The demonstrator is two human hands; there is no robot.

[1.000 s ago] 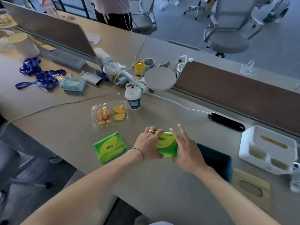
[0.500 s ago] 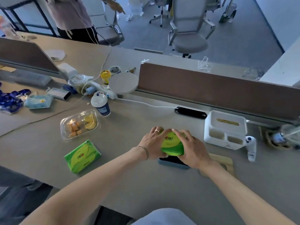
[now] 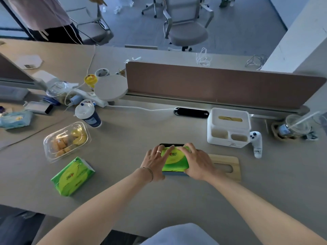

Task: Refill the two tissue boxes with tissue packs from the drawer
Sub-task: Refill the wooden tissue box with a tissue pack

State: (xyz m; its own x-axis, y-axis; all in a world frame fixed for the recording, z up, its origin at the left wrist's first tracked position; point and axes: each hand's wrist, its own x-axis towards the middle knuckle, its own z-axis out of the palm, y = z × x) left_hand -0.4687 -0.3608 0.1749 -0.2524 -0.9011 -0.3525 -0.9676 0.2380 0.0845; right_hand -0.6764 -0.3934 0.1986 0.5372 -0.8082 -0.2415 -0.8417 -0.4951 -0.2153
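A green tissue pack (image 3: 175,160) sits in the mouth of a dark blue tissue box (image 3: 174,173) at the desk's middle. My left hand (image 3: 155,160) grips the pack's left side and my right hand (image 3: 199,162) grips its right side, fingers spread over the top. The box is mostly hidden under the pack and hands. A wooden lid (image 3: 228,167) with an oval slot lies flat just right of the box. A second green tissue pack (image 3: 73,176) lies on the desk to the left. A white tissue box (image 3: 229,127) with compartments stands at the right, below the divider.
A clear tub of cut fruit (image 3: 66,140) and a lidded cup (image 3: 87,114) stand at the left. A white controller (image 3: 256,143) lies by the white box. A brown divider (image 3: 212,85) runs along the back. A person (image 3: 44,18) stands at the far left.
The view swung right. Both hands moved the green pack over the blue box and pressed it lower into the opening.
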